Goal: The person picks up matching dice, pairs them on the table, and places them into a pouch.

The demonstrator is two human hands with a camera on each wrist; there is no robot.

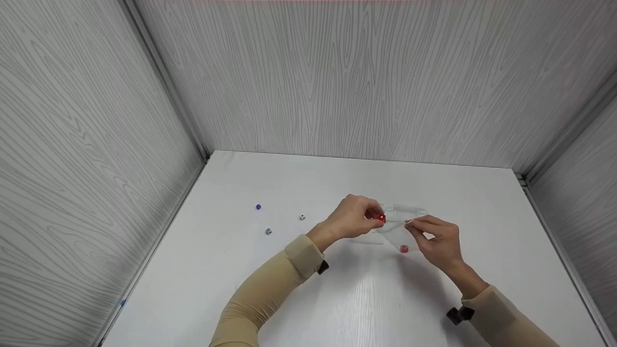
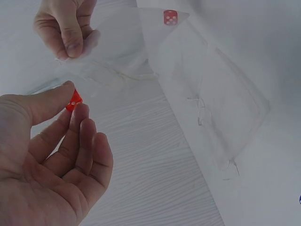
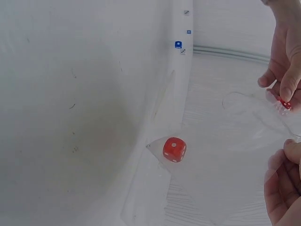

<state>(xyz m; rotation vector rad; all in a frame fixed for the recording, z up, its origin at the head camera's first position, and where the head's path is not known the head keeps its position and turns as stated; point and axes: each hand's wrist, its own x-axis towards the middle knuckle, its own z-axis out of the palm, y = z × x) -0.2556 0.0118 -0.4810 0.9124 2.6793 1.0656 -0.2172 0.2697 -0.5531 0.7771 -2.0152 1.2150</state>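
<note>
My left hand (image 1: 351, 217) pinches a red die (image 2: 74, 100) with white pips between thumb and fingertips. Facing it, my right hand (image 1: 436, 241) pinches the rim of a sheer white pouch (image 3: 221, 146) with a thin cord. A second red die (image 3: 174, 149) sits low in a corner of that pouch and shows through the fabric. In the right wrist view, the left hand's die is at the pouch's mouth, partly seen through the gauze.
Another sheer pouch (image 2: 225, 94) lies flat on the white table (image 1: 308, 308), its cords loose. To the left lie a blue die (image 1: 258, 206) and two pale dice, one farther right (image 1: 302, 217) and one nearer (image 1: 268, 231). Grey wood-grain panels (image 1: 337, 77) stand around the table.
</note>
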